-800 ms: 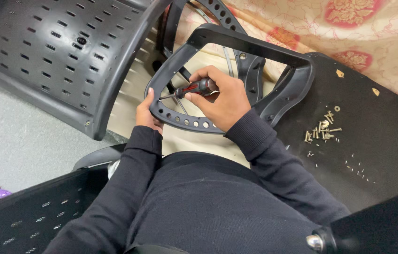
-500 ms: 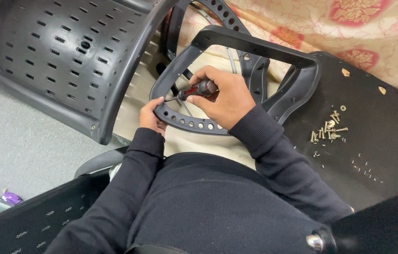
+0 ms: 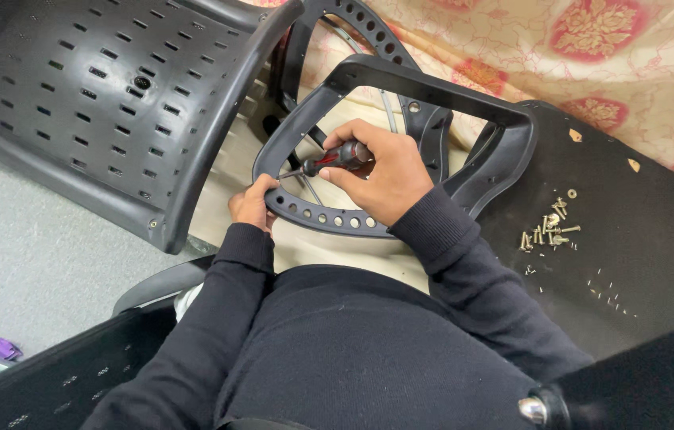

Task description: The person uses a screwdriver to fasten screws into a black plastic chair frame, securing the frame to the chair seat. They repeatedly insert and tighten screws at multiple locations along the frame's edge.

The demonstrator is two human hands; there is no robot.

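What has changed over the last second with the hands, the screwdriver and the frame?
Little. The left hand slid slightly right along the holed black frame, fingers now nearer the screwdriver tip. The right hand kept its grip on the screwdriver handle, the shaft pointing left at the frame as before. The perforated seat shell, the black panel and the screw pile stayed put.

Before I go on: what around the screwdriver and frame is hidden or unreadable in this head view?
- Screwdriver tip: too thin to tell whether it sits in a screw; right hand covers most of the handle.
- Left hand: fingers curl behind the black frame, so the grip is hidden.
- Loose screws on the black panel: too small to tell types.
- Perforated seat shell: cut off by the top and left edges.
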